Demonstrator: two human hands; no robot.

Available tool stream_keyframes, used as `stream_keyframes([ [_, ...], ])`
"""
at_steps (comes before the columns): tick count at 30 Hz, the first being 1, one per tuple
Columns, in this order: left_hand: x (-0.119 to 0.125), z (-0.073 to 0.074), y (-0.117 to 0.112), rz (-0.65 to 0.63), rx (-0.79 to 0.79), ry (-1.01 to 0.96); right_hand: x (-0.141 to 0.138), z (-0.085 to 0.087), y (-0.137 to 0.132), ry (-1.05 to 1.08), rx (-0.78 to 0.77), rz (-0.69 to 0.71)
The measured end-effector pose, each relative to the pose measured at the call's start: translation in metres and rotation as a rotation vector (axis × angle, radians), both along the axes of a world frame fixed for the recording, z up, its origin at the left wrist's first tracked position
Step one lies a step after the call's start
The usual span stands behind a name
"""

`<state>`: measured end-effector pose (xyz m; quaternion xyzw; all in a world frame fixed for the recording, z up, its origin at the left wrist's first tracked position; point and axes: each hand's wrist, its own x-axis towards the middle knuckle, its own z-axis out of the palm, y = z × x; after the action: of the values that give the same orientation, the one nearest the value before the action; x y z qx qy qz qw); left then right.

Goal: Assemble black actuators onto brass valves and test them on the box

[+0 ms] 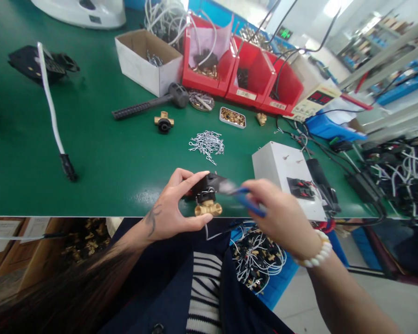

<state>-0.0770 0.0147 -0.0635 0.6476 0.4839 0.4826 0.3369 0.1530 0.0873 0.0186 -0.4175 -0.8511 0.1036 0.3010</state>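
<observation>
At the table's front edge my left hand grips a brass valve with a black actuator, thumb under the brass body and fingers over the black top. My right hand is closed round the blue handles of a pair of pliers. The pliers' jaws are smeared by motion and lie against or close beside the black part; whether they touch it I cannot tell. A wire clip shows around the neck between the black part and the brass. Beyond lies a loose pile of wire clips.
A rubber mallet, a brass fitting and a small tray of brass parts lie farther back. Red bins and a white carton stand behind. A grey switch box is at right; a blue crate of cabled parts sits below.
</observation>
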Motion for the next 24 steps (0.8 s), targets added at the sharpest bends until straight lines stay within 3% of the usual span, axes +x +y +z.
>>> stream_keyframes([
  [7,0.001,-0.002,0.000,0.012,0.015,0.007,0.003,-0.008,-0.002,0.276,0.241,-0.127],
  [12,0.002,-0.003,0.000,0.023,0.007,0.007,0.003,0.001,-0.007,-0.306,-0.070,0.225],
  [13,0.002,-0.003,0.000,0.020,0.006,0.008,0.005,0.004,-0.008,-0.288,-0.061,0.188],
  [16,0.003,-0.002,0.000,0.015,0.021,0.024,0.007,0.005,-0.009,0.095,0.130,-0.112],
  [17,0.003,-0.001,0.000,0.017,0.024,0.027,0.006,0.003,-0.010,0.160,0.172,-0.142],
  [18,0.003,-0.001,0.000,0.016,0.017,0.029,0.005,-0.001,-0.009,0.135,0.175,-0.106],
  [22,0.003,-0.001,0.001,0.002,-0.033,0.006,0.003,-0.008,-0.004,-0.338,-0.004,0.231],
  [24,0.003,0.000,0.002,0.001,-0.051,-0.010,0.008,-0.005,-0.004,-0.244,0.048,0.157],
])
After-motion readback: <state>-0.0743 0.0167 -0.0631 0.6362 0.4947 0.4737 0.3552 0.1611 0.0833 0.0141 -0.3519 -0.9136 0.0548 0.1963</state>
